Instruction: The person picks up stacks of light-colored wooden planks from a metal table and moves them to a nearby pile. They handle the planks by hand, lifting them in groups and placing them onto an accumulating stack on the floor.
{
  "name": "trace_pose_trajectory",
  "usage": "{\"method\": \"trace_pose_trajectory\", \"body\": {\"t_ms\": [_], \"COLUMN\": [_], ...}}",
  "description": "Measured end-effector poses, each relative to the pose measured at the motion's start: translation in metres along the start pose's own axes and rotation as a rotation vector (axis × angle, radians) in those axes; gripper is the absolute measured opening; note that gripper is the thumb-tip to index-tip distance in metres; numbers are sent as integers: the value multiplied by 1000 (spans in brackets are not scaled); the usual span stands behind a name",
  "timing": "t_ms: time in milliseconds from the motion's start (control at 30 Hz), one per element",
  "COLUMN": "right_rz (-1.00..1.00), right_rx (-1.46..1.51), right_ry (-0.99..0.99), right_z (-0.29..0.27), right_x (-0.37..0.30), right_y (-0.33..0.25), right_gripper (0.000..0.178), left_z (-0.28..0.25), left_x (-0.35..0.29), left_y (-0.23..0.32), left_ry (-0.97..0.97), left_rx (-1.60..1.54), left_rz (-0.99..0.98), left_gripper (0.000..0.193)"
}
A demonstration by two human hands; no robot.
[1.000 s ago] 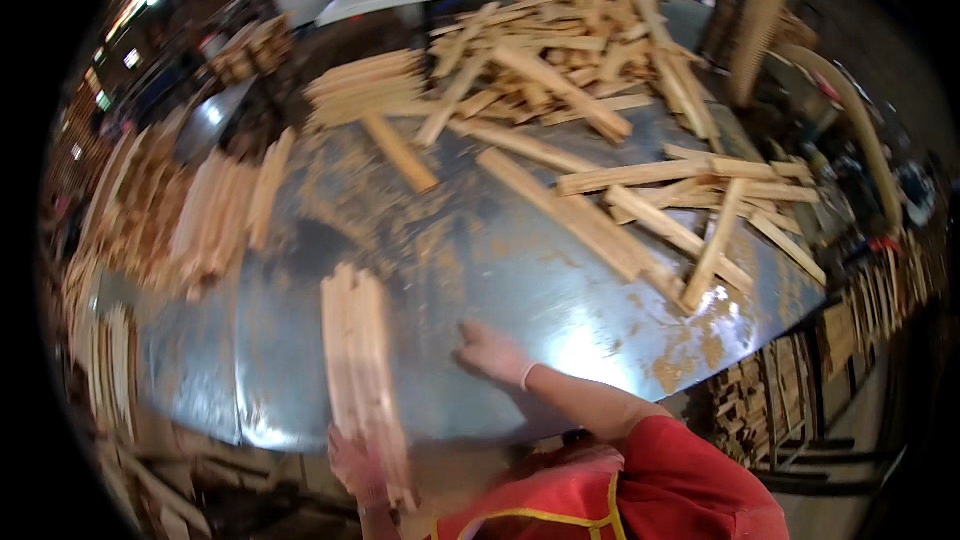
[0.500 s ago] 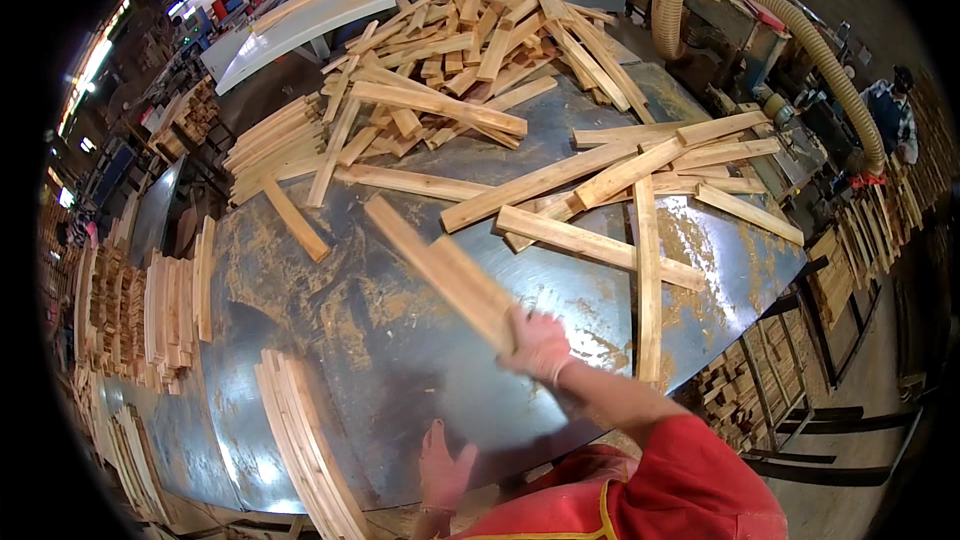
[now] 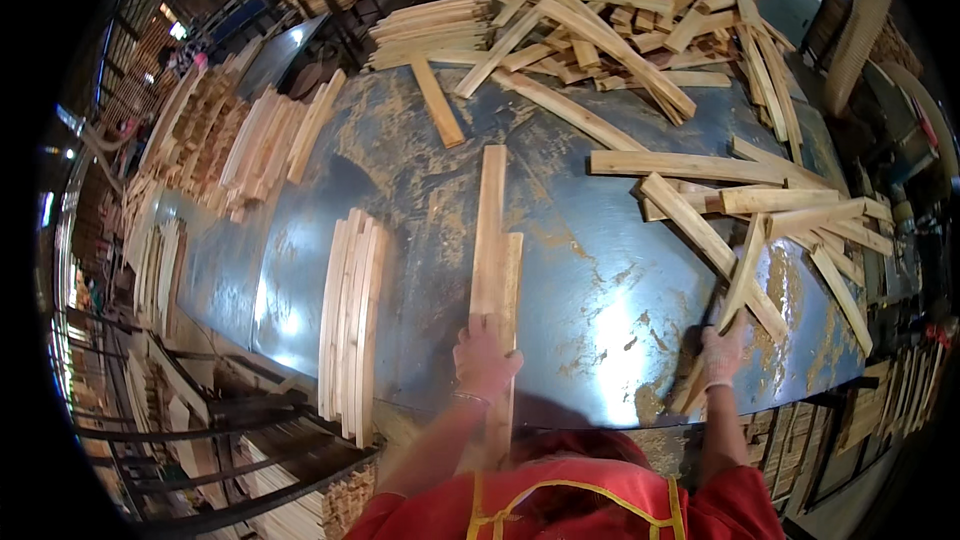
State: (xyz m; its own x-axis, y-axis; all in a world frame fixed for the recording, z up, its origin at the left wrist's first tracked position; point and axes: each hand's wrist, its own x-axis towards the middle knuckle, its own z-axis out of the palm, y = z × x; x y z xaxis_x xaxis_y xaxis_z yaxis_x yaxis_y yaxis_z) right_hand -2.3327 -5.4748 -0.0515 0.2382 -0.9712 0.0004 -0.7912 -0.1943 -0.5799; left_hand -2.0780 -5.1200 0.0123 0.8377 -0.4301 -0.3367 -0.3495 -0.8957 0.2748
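Wood in grasp: holding two planks (image 3: 488, 230) side by side with left hand (image 3: 487, 360), reaching out ahead of its fingers | touching slat (image 3: 744, 275) with right hand (image 3: 722, 352), cannot tell whether clenched or resting | with stack (image 3: 350, 325) left of left fingers, crossed boards (image 3: 680, 166) ahead of right fingers, pile (image 3: 620, 2) farther ahead | over metal table (image 3: 425, 360)

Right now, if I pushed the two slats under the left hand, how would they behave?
The two slats would probably stay stiff, being straight, solid-looking wood. They might slip past each other: their far ends are staggered and no strap shows. The metal table looks smooth, so they may slide readily, though sawdust patches could change the grip.
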Motion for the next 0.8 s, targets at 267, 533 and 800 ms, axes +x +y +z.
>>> {"method": "trace_pose_trajectory", "body": {"t_ms": [267,533,800], "right_rz": [11,230,175], "right_rx": [566,836,905], "right_ry": [-737,-853,-915], "right_z": [64,138,154], "right_x": [-198,-275,-329], "right_y": [-155,-211,-266], "right_gripper": [88,89,77], "left_z": [7,33,-42], "left_x": [-63,-125,-124], "left_y": [-95,-124,-287], "left_ry": [90,-104,428], "left_rx": [-291,-801,-301], "left_rz": [-115,-153,-34], "left_gripper": [71,57,50]}}
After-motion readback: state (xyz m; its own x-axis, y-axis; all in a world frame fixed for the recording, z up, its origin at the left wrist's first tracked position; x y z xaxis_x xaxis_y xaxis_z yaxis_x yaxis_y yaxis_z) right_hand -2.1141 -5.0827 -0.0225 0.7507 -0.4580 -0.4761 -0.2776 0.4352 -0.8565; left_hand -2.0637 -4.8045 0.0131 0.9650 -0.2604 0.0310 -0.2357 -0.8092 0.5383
